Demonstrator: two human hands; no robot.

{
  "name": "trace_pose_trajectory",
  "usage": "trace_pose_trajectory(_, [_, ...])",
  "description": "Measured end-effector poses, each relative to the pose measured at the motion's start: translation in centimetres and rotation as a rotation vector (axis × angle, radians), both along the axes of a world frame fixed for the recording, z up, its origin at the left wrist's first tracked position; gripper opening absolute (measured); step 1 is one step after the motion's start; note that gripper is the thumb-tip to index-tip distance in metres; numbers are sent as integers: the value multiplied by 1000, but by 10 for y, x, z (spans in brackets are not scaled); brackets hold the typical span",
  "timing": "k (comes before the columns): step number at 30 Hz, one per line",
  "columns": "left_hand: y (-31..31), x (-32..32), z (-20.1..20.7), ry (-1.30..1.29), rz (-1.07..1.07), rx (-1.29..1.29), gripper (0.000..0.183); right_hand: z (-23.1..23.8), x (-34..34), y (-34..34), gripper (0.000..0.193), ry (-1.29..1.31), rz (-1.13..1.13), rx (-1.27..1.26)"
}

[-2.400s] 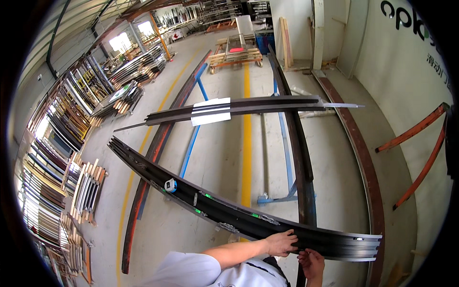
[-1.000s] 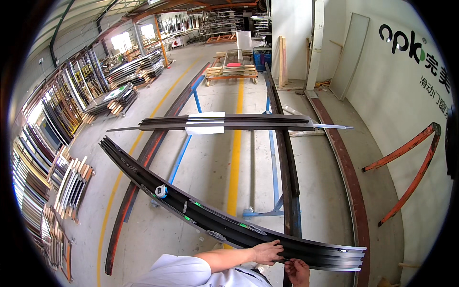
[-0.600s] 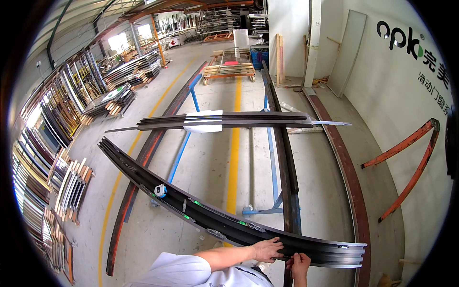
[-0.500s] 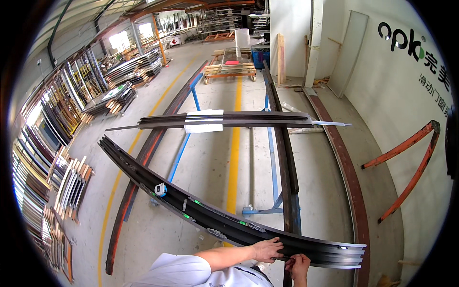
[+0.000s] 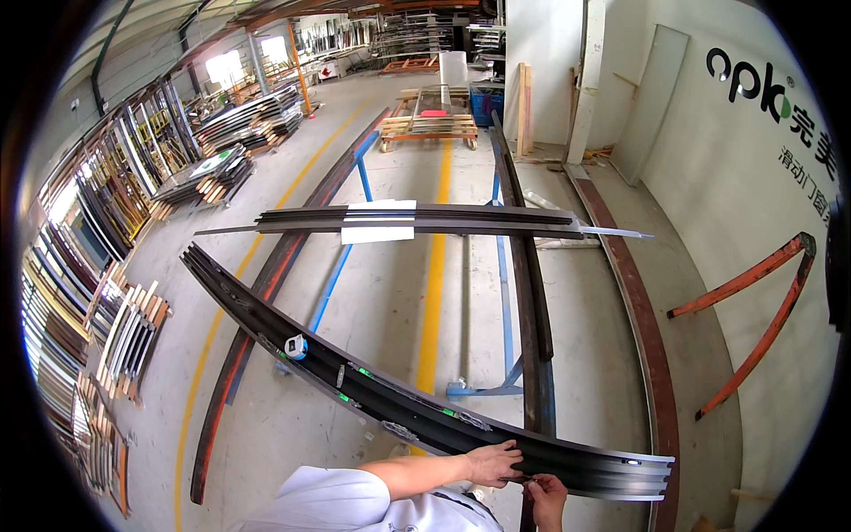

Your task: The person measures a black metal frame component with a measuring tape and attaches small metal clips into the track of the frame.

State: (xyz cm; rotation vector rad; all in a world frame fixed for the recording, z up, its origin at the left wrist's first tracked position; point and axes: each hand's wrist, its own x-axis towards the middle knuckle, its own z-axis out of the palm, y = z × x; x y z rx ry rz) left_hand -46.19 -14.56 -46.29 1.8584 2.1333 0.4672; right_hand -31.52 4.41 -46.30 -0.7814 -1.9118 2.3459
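A long dark aluminium profile (image 5: 417, 406) with several lengthwise channels lies slantwise in front of me, its near right end closest to my body. My left hand (image 5: 495, 464) rests on the profile's near side, fingers spread over its channels. Just right of it, my right hand (image 5: 546, 498) is closed in a pinch at the near edge; what its fingertips hold is too small to make out. Farther left on the profile sit a blue-and-white tape measure (image 5: 296, 347), a small metal piece (image 5: 339, 377), green-marked fittings and crumpled clear plastic bags (image 5: 401, 431).
Dark bundled profiles (image 5: 479, 218) with a white paper wrap lie across two dark-topped rails (image 5: 534, 355) on blue stands (image 5: 506, 301). A wooden pallet cart (image 5: 428, 124) stands beyond. Stacked frames line the left side; an orange bent bar (image 5: 761, 275) leans by the right wall.
The view has shifted slightly. My right hand has moved a little left and down, still pinching at the profile's edge. My left hand stays in place on the profile.
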Motion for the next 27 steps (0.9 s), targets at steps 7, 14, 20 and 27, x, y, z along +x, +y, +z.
trace_pose_trajectory(7, [-4,1,-13,53,4,28,49,6,-23,-9,20,-36,38,839])
trace_pose_trajectory(14, [-4,1,-10,26,15,74,40,9,-27,-9,19,208,69,1268])
trace_pose_trajectory(20, [-1,0,-9,-13,21,137,29,-102,1,15,17,65,-151,707])
trace_pose_trajectory(27, [-3,0,-4,17,4,-35,49,47,-16,21,19,331,375,1420])
